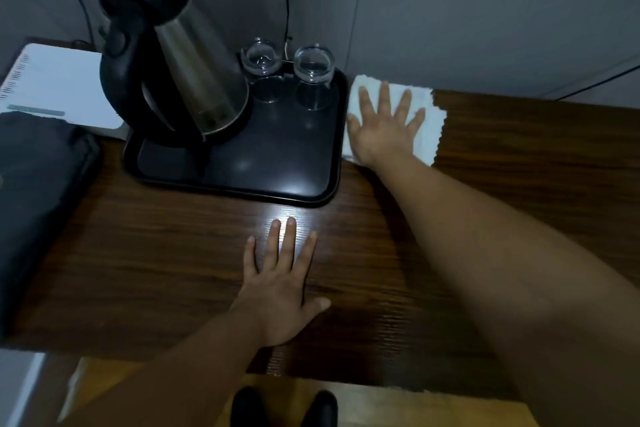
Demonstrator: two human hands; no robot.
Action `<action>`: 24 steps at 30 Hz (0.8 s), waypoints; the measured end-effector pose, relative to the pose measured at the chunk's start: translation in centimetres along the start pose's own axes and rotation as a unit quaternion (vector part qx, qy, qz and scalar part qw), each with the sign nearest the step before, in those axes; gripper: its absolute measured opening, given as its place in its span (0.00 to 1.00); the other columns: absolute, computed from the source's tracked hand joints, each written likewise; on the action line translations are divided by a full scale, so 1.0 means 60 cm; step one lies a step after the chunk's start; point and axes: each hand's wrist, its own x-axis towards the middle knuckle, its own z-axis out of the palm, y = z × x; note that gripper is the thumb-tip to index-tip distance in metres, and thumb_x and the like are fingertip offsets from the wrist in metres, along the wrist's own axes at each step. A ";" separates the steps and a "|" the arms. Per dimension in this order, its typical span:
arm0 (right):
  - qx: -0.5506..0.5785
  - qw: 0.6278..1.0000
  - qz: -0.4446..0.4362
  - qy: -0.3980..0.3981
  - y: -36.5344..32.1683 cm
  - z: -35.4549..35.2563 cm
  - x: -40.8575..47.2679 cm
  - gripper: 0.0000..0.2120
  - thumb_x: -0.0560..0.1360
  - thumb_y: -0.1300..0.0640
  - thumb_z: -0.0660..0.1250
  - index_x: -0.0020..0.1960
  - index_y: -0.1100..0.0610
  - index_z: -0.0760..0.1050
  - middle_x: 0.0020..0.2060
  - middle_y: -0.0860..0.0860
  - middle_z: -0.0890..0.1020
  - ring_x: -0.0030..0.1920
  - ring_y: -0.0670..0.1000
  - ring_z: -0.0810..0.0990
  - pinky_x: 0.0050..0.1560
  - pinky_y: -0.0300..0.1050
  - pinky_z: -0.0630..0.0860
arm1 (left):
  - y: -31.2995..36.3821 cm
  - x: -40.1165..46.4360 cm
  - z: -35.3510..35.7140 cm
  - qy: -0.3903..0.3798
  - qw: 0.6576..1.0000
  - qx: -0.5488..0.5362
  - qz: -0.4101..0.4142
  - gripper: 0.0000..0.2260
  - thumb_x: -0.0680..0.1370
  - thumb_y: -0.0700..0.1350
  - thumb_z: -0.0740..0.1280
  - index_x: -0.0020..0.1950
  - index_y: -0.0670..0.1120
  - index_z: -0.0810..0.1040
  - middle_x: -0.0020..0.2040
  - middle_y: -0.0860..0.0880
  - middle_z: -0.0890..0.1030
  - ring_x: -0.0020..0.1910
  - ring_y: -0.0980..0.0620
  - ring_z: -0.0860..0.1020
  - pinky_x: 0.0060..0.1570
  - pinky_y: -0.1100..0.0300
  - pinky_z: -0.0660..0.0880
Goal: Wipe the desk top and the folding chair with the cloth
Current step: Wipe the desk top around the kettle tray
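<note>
At the surface's [519, 156] far edge, the right hand [384, 130] presses flat, fingers spread, on the white cloth [429, 128]; the left hand [280, 291] lies flat, empty, nearer.

Glossy dark wood-grain desk top [173, 253], soft white cloth [429, 121], shiny metal kettle [194, 73], glossy black tray [242, 184]

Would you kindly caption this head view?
Right hand presses cloth on desk beside tray; left hand rests flat.
</note>
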 end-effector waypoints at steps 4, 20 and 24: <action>0.005 1.000 -0.028 0.011 0.016 0.035 -0.145 0.31 0.81 0.35 0.39 0.81 0.42 0.43 0.82 0.50 0.42 0.80 0.64 0.38 0.74 0.72 0.36 | 0.003 0.003 -0.001 -0.011 1.000 0.008 -0.015 0.45 0.71 0.77 0.45 0.72 0.60 0.18 0.73 0.48 0.16 0.71 0.47 0.16 0.68 0.36 0.21; 0.016 0.999 -0.032 -0.005 0.064 0.031 -0.175 0.32 0.80 0.35 0.42 0.82 0.43 0.41 0.82 0.50 0.39 0.79 0.65 0.35 0.72 0.74 0.34 | 0.022 -0.006 -0.015 0.004 0.998 -0.001 -0.061 0.41 0.68 0.78 0.37 0.69 0.63 0.18 0.73 0.51 0.17 0.72 0.51 0.17 0.73 0.40 0.26; -0.014 0.998 -0.059 -0.010 0.118 0.000 -0.053 0.33 0.79 0.33 0.41 0.81 0.42 0.40 0.82 0.49 0.40 0.79 0.65 0.36 0.72 0.74 0.35 | 0.043 -0.008 -0.020 0.017 0.993 0.008 -0.113 0.39 0.71 0.76 0.36 0.76 0.61 0.27 0.78 0.51 0.25 0.77 0.51 0.25 0.77 0.42 0.31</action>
